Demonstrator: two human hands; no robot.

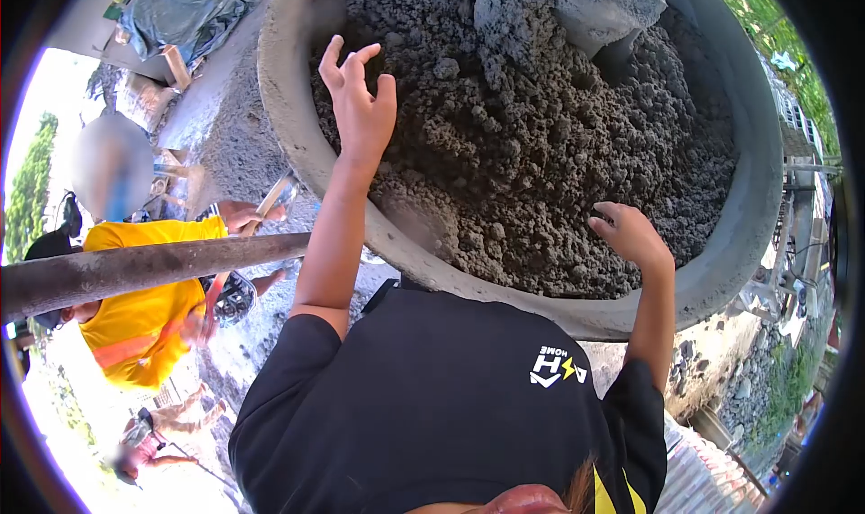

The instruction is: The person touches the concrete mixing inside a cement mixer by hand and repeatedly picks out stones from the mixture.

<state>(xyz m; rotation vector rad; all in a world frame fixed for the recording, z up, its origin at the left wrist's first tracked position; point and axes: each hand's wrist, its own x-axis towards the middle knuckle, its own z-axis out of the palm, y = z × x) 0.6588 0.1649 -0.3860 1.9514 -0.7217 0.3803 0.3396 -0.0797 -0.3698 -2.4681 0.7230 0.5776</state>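
Note:
A large round mixer drum [759, 199] with a mortar-coated rim stands in front of my body. Damp, crumbly grey-brown mortar mix [541, 172] lies inside it. At the top, a paddle caked with mortar [608, 9] reaches into the mix. My left hand [360, 109] hovers over the drum's left side, fingers loosely bent and apart, holding nothing. Over the near right part of the mix is my right hand [635, 235], lower and closer to the rim. Its thumb and a finger show apart with nothing between them; the other fingers are partly hidden.
A thick metal pole [153, 271] runs in from the left toward the drum. Behind it, a person in a yellow shirt [149, 307] grips a wooden handle [275, 194]. Another person [149, 437] is farther off at lower left. Gravel [752, 379] lies right, a tarp [189, 14] upper left.

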